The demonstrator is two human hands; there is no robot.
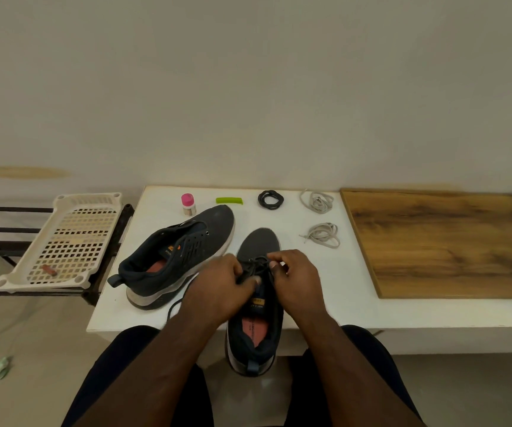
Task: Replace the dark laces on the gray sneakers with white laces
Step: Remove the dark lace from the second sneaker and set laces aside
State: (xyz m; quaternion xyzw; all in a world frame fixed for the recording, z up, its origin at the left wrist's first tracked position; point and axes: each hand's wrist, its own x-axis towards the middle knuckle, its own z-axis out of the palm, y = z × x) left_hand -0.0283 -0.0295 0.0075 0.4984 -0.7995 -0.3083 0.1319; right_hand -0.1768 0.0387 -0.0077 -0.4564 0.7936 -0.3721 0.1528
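Near sneaker (256, 318) overhung worktop (325, 291) edge; both hands' (left (217, 288), right (298, 282)) fingers pinched its dark lace (256, 266).

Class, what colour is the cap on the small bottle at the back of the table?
Pink, on the bottle; head view.

A white tabletop (356, 291) runs left to right against a pale wall. Along its far edge, from ten o'clock to one o'clock, sit a small pink-capped bottle (188, 204), a green clip (229, 200), a coiled dark lace (270, 199) and a bundle of white lace (317, 201). A second white lace bundle (323, 235) lies just nearer, at two o'clock. A gray sneaker (177, 257) lies tipped on its side at nine o'clock. Another sneaker (256, 300) stands upright at six o'clock, its heel overhanging the near edge. A wooden board (445, 241) covers the three o'clock end.
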